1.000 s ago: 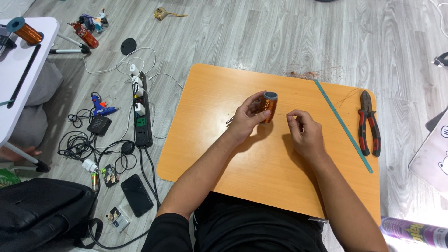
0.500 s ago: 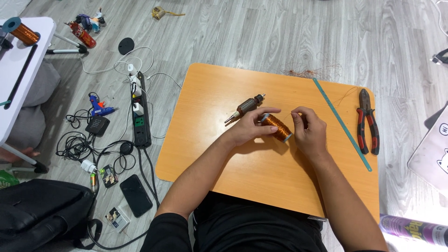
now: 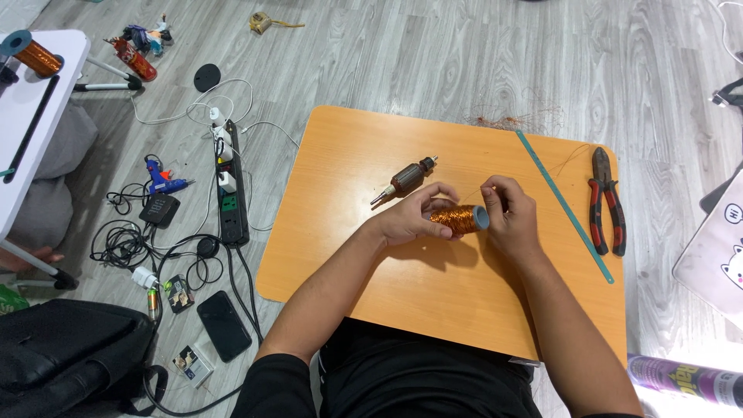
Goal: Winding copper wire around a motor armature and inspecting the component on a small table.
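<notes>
Copper-wire spool [image 3: 458,219] held level in left hand [image 3: 410,219] grip just above bench [image 3: 348,255], loose strand pinched by right hand [image 3: 511,217]: best kept taut, clear of motor armature [image 3: 406,179] beyond.

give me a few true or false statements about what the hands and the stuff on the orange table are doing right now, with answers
1. The left hand holds a spool of copper wire. True.
2. The motor armature is held in the right hand. False: it lies on the orange table, beyond the left hand's fingers.
3. The red-handled pliers lie on the table to the right of the teal ruler. True.
4. The right hand rests flat on the pliers. False: its fingers are pinched together at the spool's end, apart from the pliers.
5. The black power strip lies on the table. False: it lies on the floor, left of the table.
</notes>
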